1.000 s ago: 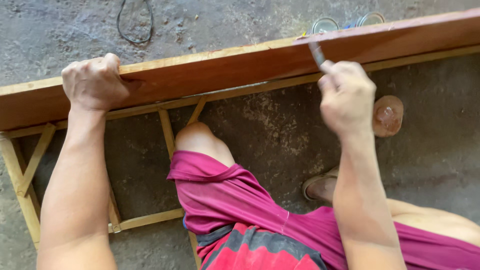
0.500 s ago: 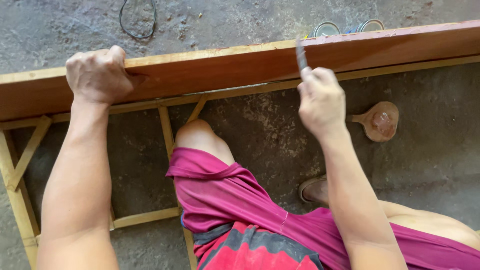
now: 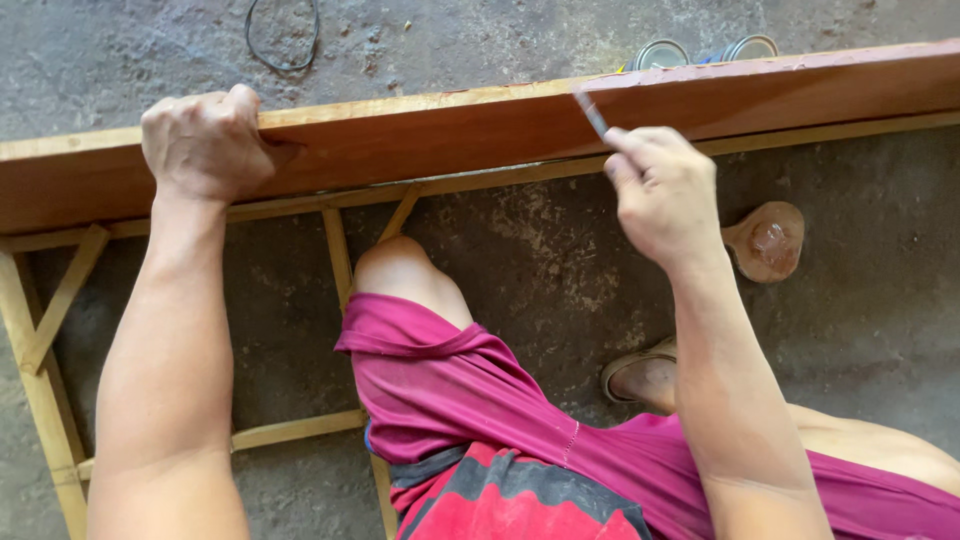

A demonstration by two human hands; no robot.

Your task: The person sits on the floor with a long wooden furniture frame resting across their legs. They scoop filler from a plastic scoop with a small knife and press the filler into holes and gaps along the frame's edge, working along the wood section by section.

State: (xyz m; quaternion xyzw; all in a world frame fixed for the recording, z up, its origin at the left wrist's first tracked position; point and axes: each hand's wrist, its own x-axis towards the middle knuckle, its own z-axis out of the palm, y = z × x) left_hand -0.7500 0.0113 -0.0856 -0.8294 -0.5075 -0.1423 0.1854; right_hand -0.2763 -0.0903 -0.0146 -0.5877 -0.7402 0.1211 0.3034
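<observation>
The reddish plank (image 3: 480, 140), set on edge along the wooden frame (image 3: 340, 260), is clamped at its top edge by the closed left hand (image 3: 205, 140). A thin tool (image 3: 592, 113) is pinched in the right hand (image 3: 665, 195) against the plank's face; short, even strokes seem advisable while the plank is braced firmly.

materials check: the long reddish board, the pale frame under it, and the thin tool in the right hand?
Reddish board: wood, likely stained or varnished; red-brown face, paler raw top edge, faint grain.
Pale frame: bare light wood slats, no visible finish.
Thin tool, pinched in the right hand: grey, slim, flat; possibly metal, too small to tell.
Left hand grips the board's top edge.
</observation>
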